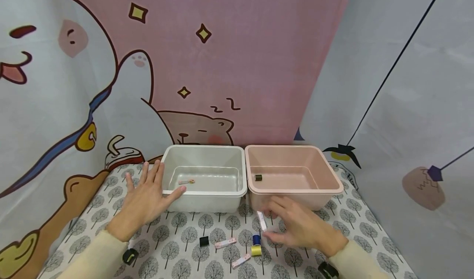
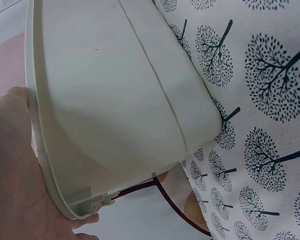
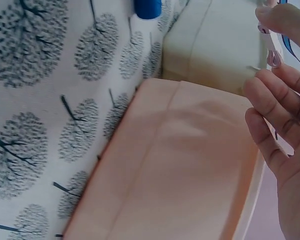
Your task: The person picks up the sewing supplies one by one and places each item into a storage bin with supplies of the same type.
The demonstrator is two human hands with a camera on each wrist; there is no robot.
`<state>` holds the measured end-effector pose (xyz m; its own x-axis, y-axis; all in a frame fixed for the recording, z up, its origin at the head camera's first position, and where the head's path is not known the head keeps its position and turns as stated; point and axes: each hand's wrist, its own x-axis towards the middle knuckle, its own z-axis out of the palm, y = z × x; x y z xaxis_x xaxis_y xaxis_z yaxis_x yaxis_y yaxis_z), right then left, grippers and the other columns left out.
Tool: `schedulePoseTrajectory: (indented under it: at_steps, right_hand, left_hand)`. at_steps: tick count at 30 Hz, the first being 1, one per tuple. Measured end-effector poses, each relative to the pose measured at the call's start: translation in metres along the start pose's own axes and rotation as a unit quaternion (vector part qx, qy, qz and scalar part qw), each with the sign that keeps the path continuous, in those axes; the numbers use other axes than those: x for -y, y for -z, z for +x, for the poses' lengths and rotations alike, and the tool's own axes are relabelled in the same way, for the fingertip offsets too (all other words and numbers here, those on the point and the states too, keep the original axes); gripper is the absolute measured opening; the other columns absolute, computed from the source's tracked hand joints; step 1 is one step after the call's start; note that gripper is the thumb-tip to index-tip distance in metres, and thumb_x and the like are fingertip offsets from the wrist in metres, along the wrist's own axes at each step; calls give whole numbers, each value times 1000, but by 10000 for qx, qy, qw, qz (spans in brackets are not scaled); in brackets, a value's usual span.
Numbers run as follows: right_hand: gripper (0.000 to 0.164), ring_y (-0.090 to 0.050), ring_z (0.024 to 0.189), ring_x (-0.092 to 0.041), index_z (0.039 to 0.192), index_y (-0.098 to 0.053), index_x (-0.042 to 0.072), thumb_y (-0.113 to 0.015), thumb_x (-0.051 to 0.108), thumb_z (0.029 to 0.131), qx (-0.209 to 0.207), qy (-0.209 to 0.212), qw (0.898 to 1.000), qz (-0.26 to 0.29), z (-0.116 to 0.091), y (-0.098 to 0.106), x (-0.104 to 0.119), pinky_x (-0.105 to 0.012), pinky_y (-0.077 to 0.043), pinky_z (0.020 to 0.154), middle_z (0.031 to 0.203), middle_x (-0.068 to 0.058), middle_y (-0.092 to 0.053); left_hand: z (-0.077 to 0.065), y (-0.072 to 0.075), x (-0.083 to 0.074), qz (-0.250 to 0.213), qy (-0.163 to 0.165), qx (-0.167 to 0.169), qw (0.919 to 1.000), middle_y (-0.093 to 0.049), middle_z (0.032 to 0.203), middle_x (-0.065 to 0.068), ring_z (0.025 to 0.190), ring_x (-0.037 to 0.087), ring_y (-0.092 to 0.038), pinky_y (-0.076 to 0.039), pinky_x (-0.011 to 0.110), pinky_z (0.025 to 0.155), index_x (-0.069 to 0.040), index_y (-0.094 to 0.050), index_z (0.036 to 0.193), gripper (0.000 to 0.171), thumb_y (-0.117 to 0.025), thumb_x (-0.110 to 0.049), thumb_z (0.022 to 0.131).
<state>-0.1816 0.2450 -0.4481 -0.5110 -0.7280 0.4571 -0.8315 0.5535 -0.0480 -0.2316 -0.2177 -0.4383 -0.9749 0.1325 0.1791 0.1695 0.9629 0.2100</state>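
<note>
My left hand (image 1: 146, 196) rests at the front left corner of the white bin (image 1: 211, 203), its fingers spread along the side and the thumb over the front rim. A small skein of pale thread with a paper band (image 1: 186, 182) lies inside that bin. In front of the pink bin (image 1: 296, 149), my right hand (image 1: 296, 225) pinches another banded skein (image 3: 271, 47) between thumb and fingertips. Inside the pink bin sits a dark green thread spool (image 1: 258, 177). Below the right hand, a blue spool (image 1: 256, 240) and a yellow spool (image 1: 256, 251) lie end to end on the cloth.
A black spool (image 1: 204, 241) and two more banded skeins, one upper skein (image 1: 225, 243) and one lower skein (image 1: 241, 261), lie on the tree-print cloth (image 1: 170, 250). The two bins stand side by side against a cartoon-printed curtain (image 1: 259, 65).
</note>
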Motion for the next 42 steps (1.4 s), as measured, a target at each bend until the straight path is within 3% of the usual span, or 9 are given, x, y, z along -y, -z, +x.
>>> schedulePoseTrajectory:
  at_steps: [5,10,14,23,26,31,38,42]
  right_hand:
    - [66,-79,111,-10,143,-74,14,-102,40,90,-50,163,9996,212,11,8,-2,-27,-70,98,133,3,-80]
    - [58,-75,100,-4,140,-76,14,-99,42,94,-187,323,9992,172,23,15,-4,-19,-66,90,122,8,-78]
    - [55,-74,100,-7,136,-76,13,-99,41,94,-224,398,9989,125,34,20,-6,-22,-66,90,121,6,-78]
    - [64,-81,104,-13,138,-75,11,-102,42,89,-226,356,9991,-46,60,26,-12,-34,-71,98,137,-5,-81]
    - [63,-81,100,-12,139,-75,10,-102,40,91,-232,326,9992,88,67,27,-14,-31,-71,95,140,-7,-80]
    - [60,-82,107,-19,141,-74,9,-100,35,94,-107,283,9989,358,81,28,-19,-31,-71,96,136,-5,-79]
    - [55,-80,116,-23,138,-74,5,-98,31,96,-153,388,9979,488,98,26,-30,-32,-69,105,134,-6,-79]
    - [54,-80,106,-22,134,-75,5,-99,33,94,-315,545,9973,372,111,24,-36,-30,-68,97,127,-7,-80]
  left_hand:
    - [0,0,-1,43,-11,43,10000,-16,194,28,180,60,-7,7,98,129,1,-18,185,126,-45,-93,107]
    - [0,0,-1,64,-13,63,10000,-15,194,28,180,60,-6,8,97,129,2,-18,185,125,-45,-92,107]
    - [0,-1,-1,38,12,74,10000,-14,194,27,180,59,-5,10,96,130,2,-18,185,124,-45,-92,108]
    - [1,-2,1,-5,2,94,10000,-13,194,28,180,59,-3,13,95,130,3,-17,185,126,-42,-94,107]
    - [2,-1,0,33,-14,78,10000,-13,194,28,181,59,-4,12,95,131,2,-17,185,126,-41,-94,107]
    - [2,0,-1,107,-17,86,9999,-14,194,28,180,59,-5,11,95,131,3,-17,185,125,-41,-93,108]
    - [1,1,-1,114,-31,103,9999,-13,194,28,180,59,-4,11,95,131,3,-17,185,124,-39,-93,109]
    - [1,1,-1,93,-26,125,9999,-13,194,28,180,59,-4,12,95,130,3,-17,185,124,-39,-93,109]
